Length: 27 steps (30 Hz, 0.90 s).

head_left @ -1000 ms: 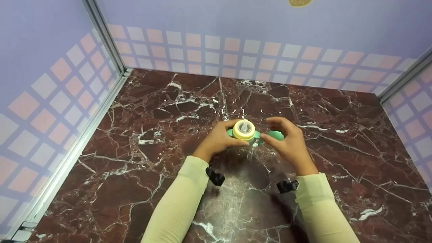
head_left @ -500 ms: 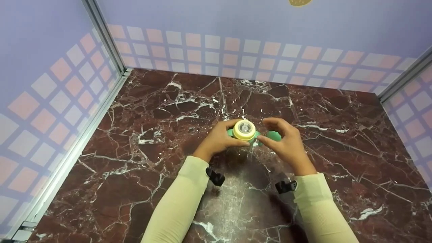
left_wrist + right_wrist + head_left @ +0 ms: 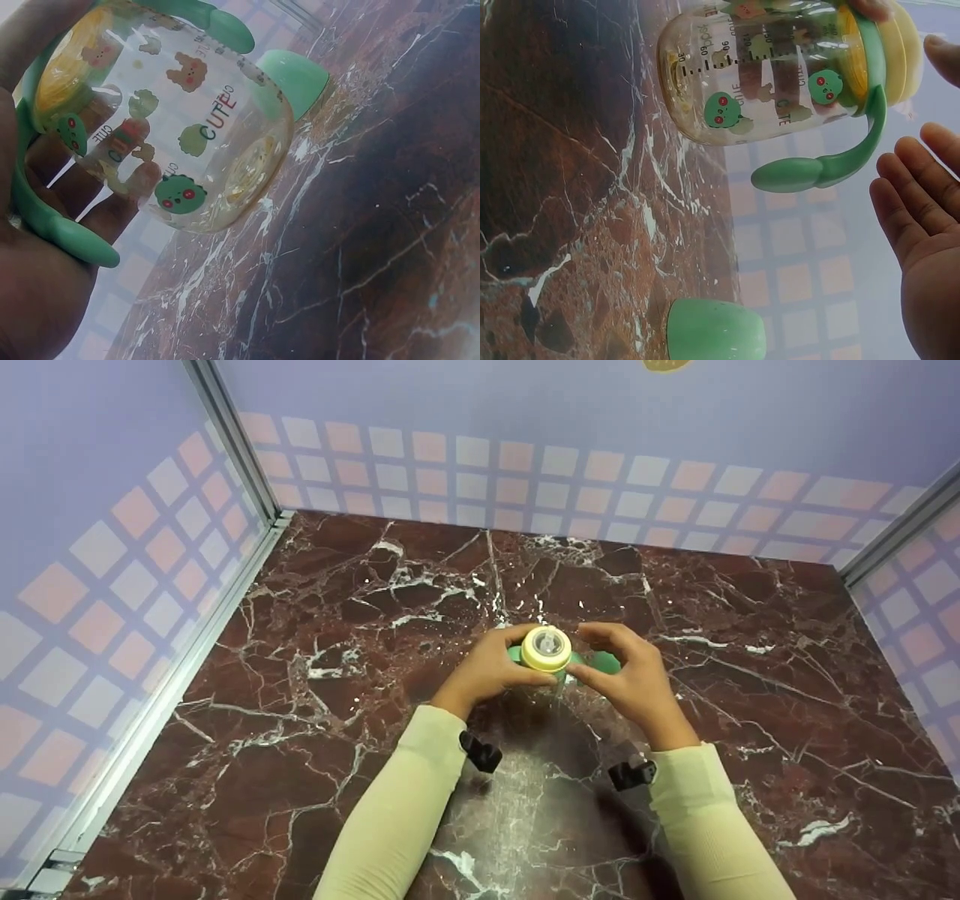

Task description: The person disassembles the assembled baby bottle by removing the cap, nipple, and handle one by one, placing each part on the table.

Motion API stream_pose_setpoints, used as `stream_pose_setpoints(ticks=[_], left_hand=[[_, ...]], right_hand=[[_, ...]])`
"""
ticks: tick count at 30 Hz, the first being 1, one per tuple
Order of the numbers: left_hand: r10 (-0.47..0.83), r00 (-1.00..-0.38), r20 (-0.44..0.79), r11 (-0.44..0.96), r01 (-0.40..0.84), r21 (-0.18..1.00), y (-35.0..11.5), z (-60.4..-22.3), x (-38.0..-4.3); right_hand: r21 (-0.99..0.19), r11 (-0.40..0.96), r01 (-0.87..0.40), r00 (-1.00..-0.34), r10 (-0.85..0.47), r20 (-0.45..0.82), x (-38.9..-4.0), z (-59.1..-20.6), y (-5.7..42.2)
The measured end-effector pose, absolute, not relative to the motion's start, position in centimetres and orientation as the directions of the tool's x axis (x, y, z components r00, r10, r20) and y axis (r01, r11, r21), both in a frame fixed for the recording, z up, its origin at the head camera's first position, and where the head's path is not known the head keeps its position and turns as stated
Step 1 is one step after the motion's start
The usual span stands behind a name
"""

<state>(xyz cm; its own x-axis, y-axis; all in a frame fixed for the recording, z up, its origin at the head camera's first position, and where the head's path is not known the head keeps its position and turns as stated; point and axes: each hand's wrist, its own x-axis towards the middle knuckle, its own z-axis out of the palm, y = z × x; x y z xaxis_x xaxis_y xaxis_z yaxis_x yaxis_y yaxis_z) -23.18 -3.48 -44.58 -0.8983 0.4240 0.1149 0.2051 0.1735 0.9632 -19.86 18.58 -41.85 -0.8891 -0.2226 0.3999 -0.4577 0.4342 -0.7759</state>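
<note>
A clear baby bottle [image 3: 176,112] with printed cartoon animals stands between my hands. It has a yellow collar [image 3: 544,665], a see-through teat [image 3: 550,643] and two green handles [image 3: 810,174]. My left hand [image 3: 487,667] grips it round the upper part, below the collar. Close to the collar's right side is my right hand [image 3: 637,675], fingers spread and slightly bent, thumb tip near the right handle. In the right wrist view its fingers look apart from the bottle. Whether the base touches the tabletop, I cannot tell. Behind the right hand sits a green dome-shaped cap [image 3: 606,661].
Dark red marble-patterned tabletop [image 3: 360,780] with white veins surrounds the hands. Purple panels with a pink and white checkered band, such as the back panel [image 3: 487,405], border it at the back and both sides. A metal rail [image 3: 157,735] runs along the left edge.
My right hand has shifted a little left, its thumb now closer to the collar. The bottle's top has edged slightly right, while the left hand keeps its grip.
</note>
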Motion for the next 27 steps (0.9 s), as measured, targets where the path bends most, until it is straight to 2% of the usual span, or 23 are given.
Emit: stream_pose_setpoints(ticks=[13,27], left_hand=[[0.451,-0.881,0.145,0.141,0.23,0.963,-3.3,-44.3,-23.0],[0.47,-0.869,0.156,0.139,0.248,0.959,-3.3,-44.2,-22.7]], right_hand=[[-0.798,0.423,-0.429,-0.903,-0.224,0.366,-19.6,-41.6,18.0],[-0.807,0.428,-0.407,-0.912,-0.227,0.34,-17.9,-39.2,16.6]])
